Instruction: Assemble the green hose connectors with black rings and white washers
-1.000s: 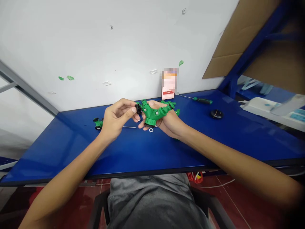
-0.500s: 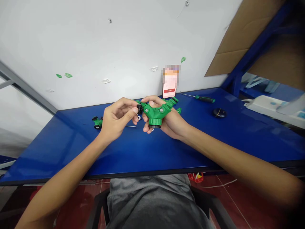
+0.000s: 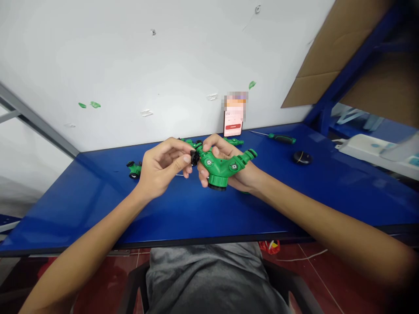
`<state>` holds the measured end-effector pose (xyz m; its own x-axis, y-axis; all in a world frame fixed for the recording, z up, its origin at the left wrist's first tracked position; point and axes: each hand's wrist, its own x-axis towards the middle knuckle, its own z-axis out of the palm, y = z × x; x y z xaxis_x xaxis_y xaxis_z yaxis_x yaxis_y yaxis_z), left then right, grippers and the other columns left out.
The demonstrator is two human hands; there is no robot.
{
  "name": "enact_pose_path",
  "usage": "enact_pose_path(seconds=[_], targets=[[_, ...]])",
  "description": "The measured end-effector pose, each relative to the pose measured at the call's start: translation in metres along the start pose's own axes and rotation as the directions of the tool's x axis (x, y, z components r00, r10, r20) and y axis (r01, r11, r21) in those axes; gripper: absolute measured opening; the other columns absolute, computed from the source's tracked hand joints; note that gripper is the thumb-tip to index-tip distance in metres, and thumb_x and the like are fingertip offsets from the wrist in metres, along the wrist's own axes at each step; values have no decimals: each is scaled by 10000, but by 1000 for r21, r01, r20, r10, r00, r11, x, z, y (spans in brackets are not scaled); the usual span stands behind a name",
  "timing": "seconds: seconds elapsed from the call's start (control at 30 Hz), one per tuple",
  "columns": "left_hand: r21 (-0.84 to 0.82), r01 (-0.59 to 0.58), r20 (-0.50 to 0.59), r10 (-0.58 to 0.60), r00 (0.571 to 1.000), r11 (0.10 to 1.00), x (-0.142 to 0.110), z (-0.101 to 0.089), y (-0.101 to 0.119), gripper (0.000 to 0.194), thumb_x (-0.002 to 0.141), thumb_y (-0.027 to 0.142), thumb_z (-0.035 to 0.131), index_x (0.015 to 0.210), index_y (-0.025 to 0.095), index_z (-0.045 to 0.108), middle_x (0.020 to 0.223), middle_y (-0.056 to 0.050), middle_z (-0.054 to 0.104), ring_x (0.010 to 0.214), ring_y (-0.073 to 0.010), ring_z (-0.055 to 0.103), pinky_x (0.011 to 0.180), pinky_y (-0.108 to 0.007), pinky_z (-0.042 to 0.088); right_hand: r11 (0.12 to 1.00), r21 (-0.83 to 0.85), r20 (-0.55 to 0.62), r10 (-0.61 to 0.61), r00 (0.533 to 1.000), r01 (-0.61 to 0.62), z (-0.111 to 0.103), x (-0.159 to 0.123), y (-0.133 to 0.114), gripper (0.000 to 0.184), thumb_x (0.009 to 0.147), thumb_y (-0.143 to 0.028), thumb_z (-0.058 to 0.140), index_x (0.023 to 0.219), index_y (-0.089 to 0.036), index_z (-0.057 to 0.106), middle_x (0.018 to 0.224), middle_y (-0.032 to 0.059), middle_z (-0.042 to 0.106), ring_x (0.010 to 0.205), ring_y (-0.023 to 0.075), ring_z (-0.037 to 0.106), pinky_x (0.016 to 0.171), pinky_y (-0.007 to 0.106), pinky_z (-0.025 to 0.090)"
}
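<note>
A green Y-shaped hose splitter (image 3: pixel 221 164) with a black-rimmed collar at its bottom is gripped by my right hand (image 3: pixel 237 163), whose fingers wrap behind it. Between the thumb and fingertips of my left hand (image 3: pixel 163 168) is a small black plastic knob (image 3: pixel 194 157). It sits right beside the splitter's left end; whether the two touch I cannot tell. Other green hose fittings lie on the table: one (image 3: pixel 134 169) left of my left hand, another (image 3: pixel 234 141) behind my right hand. More green parts behind my fingers are partly hidden.
The blue table (image 3: pixel 262 209) meets a white wall. A phone (image 3: pixel 233 120) leans upright there, its screen partly blurred. To the right lie a green-and-black screwdriver (image 3: pixel 281 138) and a round black object (image 3: pixel 301 157) with a band around it. White equipment (image 3: pixel 379 150) stands at the far right.
My right hand has tilted the splitter and moved it slightly right and down. My left hand still pinches the black knob, which has shifted slightly right and lower.
</note>
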<state>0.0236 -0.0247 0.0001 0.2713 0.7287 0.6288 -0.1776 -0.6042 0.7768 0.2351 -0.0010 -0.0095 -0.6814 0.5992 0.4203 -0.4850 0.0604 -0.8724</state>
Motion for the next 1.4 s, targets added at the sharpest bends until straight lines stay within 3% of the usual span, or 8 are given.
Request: enact_pose_path(seconds=[0.2, 0.43, 0.83, 1.17, 1.4], targets=[[-11, -6, 24, 6, 1000, 1000, 0, 0, -1, 162, 999, 310, 820, 1026, 161, 761, 829, -37, 733, 652, -116, 732, 550, -196, 628, 1000, 3, -32, -9, 999, 9, 0, 1, 1, 393, 1037, -594, 719, 1105, -263, 518, 794, -53, 755, 684, 143, 751, 681, 289, 621], [-23, -49, 79, 51, 996, 999, -3, 2, 4, 68, 1007, 222, 797, 1044, 168, 780, 881, -55, 743, 710, -124, 739, 594, -218, 646, 999, -26, 24, -36, 999, 37, -1, -1, -2, 376, 1051, -573, 712, 1056, -255, 510, 808, -27, 767, 691, 153, 767, 674, 293, 620], [-14, -31, 90, 32, 995, 999, -4, 2, 4, 103, 1002, 247, 808, 1052, 161, 783, 964, -73, 762, 735, -149, 777, 657, -267, 682, 989, -113, 68, -87, 994, 94, -12, -4, -2, 291, 1085, -516, 679, 1113, -239, 594, 877, 31, 801, 740, 182, 799, 680, 313, 656], [-86, 56, 65, -50, 997, 995, -6, -2, -8, 168, 1014, 303, 808, 1060, 160, 731, 885, -50, 776, 690, -167, 788, 668, -292, 667, 981, -161, -79, -126, 989, 112, -6, -1, -3, 323, 1041, -516, 741, 1105, -214, 646, 844, 25, 784, 713, 180, 786, 686, 336, 684], [-91, 71, 63, -65, 996, 993, -5, -2, -9, 196, 995, 321, 830, 1042, 170, 715, 821, -29, 766, 651, -161, 773, 637, -283, 658, 984, -173, -180, -62, 982, 30, 0, -3, -6, 385, 974, -576, 796, 1085, -227, 676, 818, 21, 762, 709, 213, 779, 646, 372, 685]])
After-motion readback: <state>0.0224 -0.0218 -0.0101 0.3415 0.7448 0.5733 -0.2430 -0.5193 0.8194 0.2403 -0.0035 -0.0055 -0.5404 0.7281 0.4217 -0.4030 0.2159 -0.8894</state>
